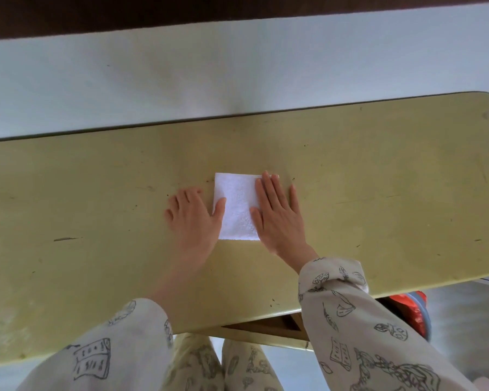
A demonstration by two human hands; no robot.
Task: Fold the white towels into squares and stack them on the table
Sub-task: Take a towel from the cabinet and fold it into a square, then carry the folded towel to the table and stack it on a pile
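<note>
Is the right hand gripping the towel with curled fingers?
No, the right hand lies flat with straight fingers on the folded white towel.

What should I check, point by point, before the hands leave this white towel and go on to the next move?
1. The small white terry towel is folded to a near-square shape: ok.
2. It lies flat on the worn yellow-green wooden table: ok.
3. The right hand lies flat on the towel's right side, fingers straight: ok.
4. The left hand rests mostly on the table, with its thumb on the towel's left edge: ok.
5. The layers and corners under the right hand are aligned: cannot tell, they are hidden.
6. A stack or more towels are ready nearby: not ok, none is visible.
</note>
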